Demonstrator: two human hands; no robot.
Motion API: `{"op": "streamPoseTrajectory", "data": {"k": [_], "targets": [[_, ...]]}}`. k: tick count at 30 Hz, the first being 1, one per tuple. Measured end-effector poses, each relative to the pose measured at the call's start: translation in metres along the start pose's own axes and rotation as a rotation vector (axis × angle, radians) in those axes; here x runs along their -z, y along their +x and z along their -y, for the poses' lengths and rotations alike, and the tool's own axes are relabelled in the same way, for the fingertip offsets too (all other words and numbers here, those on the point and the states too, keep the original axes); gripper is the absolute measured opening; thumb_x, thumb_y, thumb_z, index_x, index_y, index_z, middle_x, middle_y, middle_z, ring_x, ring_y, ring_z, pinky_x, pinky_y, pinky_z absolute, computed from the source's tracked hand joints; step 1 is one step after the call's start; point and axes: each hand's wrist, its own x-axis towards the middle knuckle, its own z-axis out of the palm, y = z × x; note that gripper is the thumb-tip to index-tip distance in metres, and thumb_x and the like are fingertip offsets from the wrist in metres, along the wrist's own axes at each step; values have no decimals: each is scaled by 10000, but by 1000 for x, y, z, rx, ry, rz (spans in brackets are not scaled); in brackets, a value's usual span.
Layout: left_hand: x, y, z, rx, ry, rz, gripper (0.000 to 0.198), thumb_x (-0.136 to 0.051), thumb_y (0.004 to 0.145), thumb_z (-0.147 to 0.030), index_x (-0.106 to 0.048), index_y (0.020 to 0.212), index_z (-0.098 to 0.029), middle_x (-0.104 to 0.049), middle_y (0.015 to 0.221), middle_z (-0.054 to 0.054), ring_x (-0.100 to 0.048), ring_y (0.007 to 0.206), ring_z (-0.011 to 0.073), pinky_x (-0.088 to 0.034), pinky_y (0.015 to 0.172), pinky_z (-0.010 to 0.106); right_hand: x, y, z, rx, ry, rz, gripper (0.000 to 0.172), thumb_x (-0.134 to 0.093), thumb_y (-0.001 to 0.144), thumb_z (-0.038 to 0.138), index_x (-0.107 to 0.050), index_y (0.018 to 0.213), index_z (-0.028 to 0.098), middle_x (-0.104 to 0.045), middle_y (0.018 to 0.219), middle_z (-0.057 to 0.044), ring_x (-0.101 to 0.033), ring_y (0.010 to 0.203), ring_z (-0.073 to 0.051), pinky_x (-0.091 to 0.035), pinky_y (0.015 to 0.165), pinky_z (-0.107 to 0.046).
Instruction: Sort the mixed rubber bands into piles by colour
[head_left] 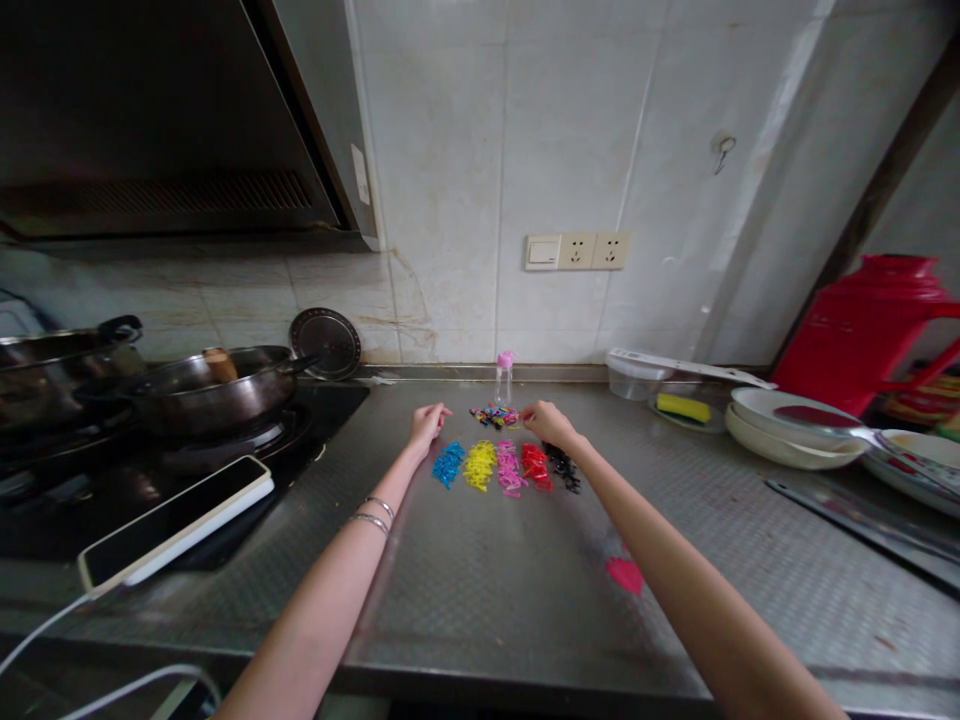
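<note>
A mixed pile of small coloured rubber bands [491, 415] lies on the steel counter. Nearer to me, sorted heaps form a row: blue bands [448, 465], yellow bands [480, 465], pink bands [509, 468], red bands [535, 466] and black bands [562, 467]. Left of the mixed pile and behind the blue heap, my left hand [426, 425] has its fingers pinched together. My right hand [550, 424] is closed at the pile's right edge, above the red and black heaps. Whatever either hand pinches is too small to make out. Behind the pile stands a clear small bottle with a pink top [504, 378].
A phone on a white power bank [180, 520] lies by the stove, where a pan [214, 400] sits. To the right are a plastic tub [634, 380], a yellow sponge [682, 408], stacked bowls [795, 440], a knife [862, 530] and a red thermos [862, 330]. A pink patch [625, 575] marks the counter.
</note>
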Motion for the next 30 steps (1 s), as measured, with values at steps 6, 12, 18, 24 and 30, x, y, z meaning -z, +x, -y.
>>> {"op": "streamPoseTrajectory", "data": {"k": [6, 12, 18, 24, 30], "targets": [[0, -1, 0, -9, 43, 7, 283, -487, 673, -376, -578, 642, -110, -362, 419, -59, -228, 318, 17, -121, 343, 173, -15, 2, -11, 74, 59, -3, 332, -476, 688, 124, -646, 958, 217, -656, 884, -41, -582, 791, -144, -381, 662, -172], [-1, -3, -1, -9, 64, 1, 284, -484, 674, -377, -572, 634, -110, -363, 420, -58, -239, 322, 20, -122, 349, 180, -23, 11, -5, 51, -1, 19, 280, -457, 739, 186, -644, 947, 193, -651, 828, -68, -578, 746, -144, -365, 622, -181], [0, -2, 1, -25, 73, 14, 305, -474, 684, -395, -571, 651, -107, -354, 434, -60, -232, 324, 18, -117, 343, 181, -20, 14, -2, 102, -13, 24, 279, -442, 741, 179, -648, 927, 209, -651, 819, -63, -572, 717, -147, -358, 596, -190], [0, 0, 3, -26, 88, 16, 308, -472, 684, -398, -573, 652, -108, -354, 436, -57, -236, 330, 20, -120, 345, 181, -20, 5, 21, 261, 173, -78, 296, -451, 716, 153, -649, 934, 181, -652, 776, -38, -555, 663, -122, -370, 589, -179], [0, -1, 2, -47, 113, 19, 321, -463, 681, -404, -582, 648, -108, -357, 429, -57, -235, 332, 24, -136, 358, 182, -29, -8, 43, 461, 288, -57, 328, -459, 643, 75, -663, 887, 153, -653, 730, -31, -561, 654, -114, -398, 621, -180]]}}
